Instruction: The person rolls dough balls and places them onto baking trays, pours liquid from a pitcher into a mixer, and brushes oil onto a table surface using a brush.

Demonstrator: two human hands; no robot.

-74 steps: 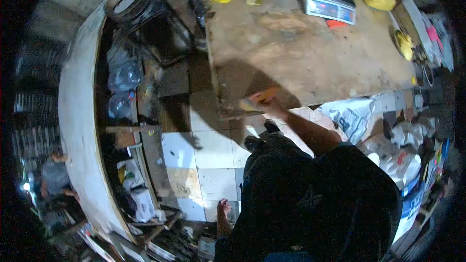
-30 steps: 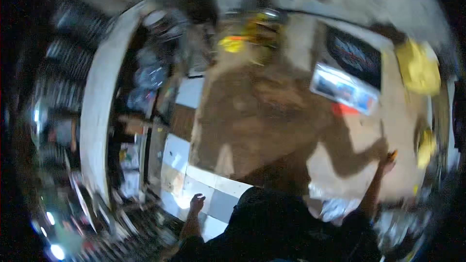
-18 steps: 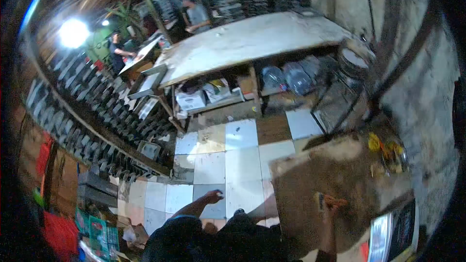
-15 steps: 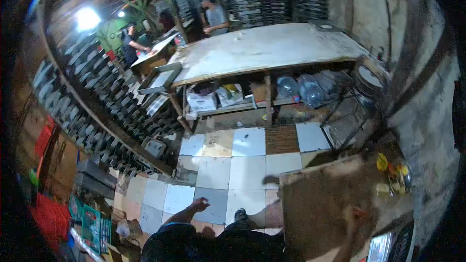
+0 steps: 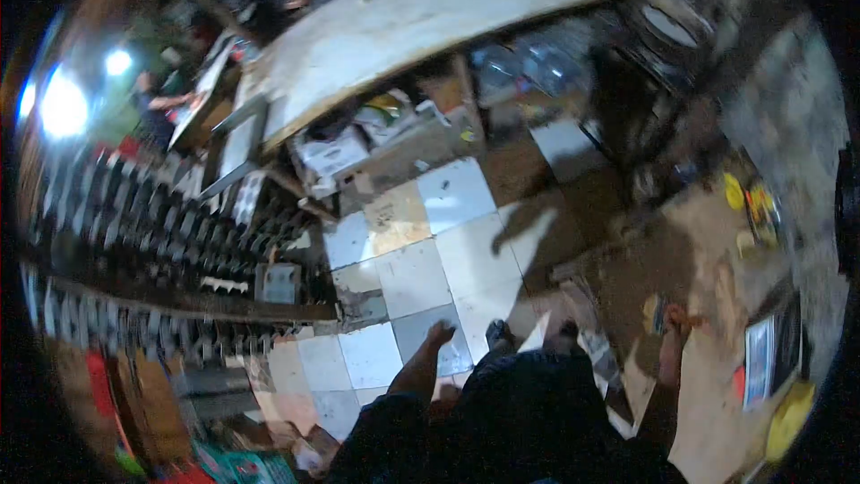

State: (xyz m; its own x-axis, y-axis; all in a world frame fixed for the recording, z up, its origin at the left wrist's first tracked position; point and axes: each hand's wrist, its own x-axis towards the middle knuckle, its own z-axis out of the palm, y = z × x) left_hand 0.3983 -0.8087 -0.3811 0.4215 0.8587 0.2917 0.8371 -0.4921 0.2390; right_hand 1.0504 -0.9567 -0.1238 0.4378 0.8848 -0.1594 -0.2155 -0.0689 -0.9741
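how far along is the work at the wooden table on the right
Done: nothing reads as finished; the picture is blurred. In hand: the right hand lies on the wooden table at a small orange and yellow item, grip unclear; the left hand hangs free above the tiled floor. Left: cannot tell.

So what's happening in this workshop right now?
A person in dark clothes stands on a tiled floor beside a worn brown wooden table. Their right hand rests at a small orange-and-yellow object on that table; the blur hides the grip. Their left hand hangs free above the tiles, holding nothing. Other people work at a long pale bench behind.
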